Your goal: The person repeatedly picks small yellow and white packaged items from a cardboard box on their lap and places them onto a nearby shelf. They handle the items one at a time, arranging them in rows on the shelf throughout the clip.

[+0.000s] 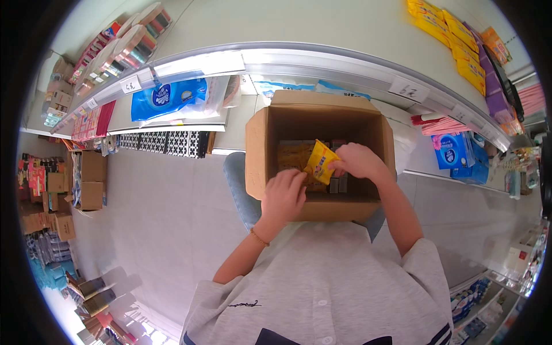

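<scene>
A cardboard box [293, 211] stands before me with its top flaps folded outward. Above its opening, a yellow plastic packet [321, 161] with printing is tilted between my hands. My right hand [358, 161] pinches the packet's right edge between thumb and fingers. At its lower left corner are the fingers of my left hand [284, 194], which seem to grip it, though the fingertips are partly hidden. More yellow packets [293, 157] lie in the shaded bottom of the box, beside small pale cartons [338, 184]. My forearms cover part of the box's near side.
A shelf with a price-tag rail [319, 54] curves across just beyond the box. Similar yellow packets [468, 51] lie at its right end, clear tubs [133, 45] at its left. Below sit a blue tissue pack [166, 97] and blue packs [450, 151]. Cartons [92, 179] stand on the floor at left.
</scene>
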The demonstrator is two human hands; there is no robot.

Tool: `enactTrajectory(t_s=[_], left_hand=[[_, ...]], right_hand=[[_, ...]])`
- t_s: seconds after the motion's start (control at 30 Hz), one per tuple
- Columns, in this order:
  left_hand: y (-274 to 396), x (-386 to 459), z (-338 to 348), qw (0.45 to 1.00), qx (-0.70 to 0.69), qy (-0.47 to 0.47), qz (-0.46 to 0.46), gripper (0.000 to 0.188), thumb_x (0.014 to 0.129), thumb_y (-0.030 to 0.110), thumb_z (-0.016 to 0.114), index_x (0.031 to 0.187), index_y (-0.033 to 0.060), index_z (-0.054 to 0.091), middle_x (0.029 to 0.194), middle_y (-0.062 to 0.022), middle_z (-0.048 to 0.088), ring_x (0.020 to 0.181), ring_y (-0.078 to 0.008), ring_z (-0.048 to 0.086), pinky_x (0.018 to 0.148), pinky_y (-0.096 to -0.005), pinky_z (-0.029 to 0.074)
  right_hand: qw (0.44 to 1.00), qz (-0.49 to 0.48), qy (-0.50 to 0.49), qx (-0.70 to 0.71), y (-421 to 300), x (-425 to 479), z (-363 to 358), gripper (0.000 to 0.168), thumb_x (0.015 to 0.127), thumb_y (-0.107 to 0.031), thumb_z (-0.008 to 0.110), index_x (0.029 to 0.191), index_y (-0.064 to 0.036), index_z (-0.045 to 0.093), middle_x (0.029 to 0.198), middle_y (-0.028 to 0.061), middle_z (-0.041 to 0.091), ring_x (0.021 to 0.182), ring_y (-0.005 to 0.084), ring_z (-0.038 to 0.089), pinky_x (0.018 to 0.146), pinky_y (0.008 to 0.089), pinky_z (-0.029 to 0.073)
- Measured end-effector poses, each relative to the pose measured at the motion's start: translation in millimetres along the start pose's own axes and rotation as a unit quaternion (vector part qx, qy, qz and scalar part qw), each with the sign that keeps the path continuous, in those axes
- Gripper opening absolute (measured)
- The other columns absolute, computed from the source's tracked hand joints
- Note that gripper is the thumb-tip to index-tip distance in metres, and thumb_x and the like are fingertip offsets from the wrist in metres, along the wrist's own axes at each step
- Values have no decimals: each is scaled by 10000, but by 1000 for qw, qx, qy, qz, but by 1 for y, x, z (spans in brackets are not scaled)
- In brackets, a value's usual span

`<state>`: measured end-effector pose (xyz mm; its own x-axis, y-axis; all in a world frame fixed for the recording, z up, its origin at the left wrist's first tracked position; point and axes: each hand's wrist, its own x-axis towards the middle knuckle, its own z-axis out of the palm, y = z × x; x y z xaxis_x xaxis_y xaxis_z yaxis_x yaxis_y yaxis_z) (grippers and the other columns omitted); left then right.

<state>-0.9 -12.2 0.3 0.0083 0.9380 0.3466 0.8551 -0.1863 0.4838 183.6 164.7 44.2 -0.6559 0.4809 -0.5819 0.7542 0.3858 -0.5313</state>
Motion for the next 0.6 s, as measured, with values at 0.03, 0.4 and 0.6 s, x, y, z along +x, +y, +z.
enactTrajectory(t_s=[0.03, 0.4, 0.6], left_hand=[[-2, -2, 3, 1000, 0, -9, 13, 328, 813, 74, 719, 1135, 71, 660, 1103, -81, 657, 973, -262, 657, 803, -372, 534], [-11, -12, 7, 997, 18, -54, 54, 310, 754, 96, 719, 1060, 89, 671, 845, -12, 642, 766, -176, 641, 662, -321, 507], [-14, -12, 9, 997, 8, -31, 71, 302, 760, 118, 695, 1055, 65, 655, 798, -12, 575, 745, -167, 602, 651, -305, 489]], right_hand=[[999, 20, -7, -30, 5, 19, 3, 342, 989, -310, 644, 932, 5, 763, 789, 63, 783, 767, 154, 764, 732, 327, 587], [985, 102, -91, 107, 88, 221, 104, 425, 983, -365, 683, 953, 58, 727, 806, 99, 768, 739, 205, 748, 685, 370, 589], [833, 148, -55, 530, 128, 272, 167, 403, 992, -364, 655, 1100, 22, 697, 960, 135, 742, 854, 276, 725, 746, 428, 579]])
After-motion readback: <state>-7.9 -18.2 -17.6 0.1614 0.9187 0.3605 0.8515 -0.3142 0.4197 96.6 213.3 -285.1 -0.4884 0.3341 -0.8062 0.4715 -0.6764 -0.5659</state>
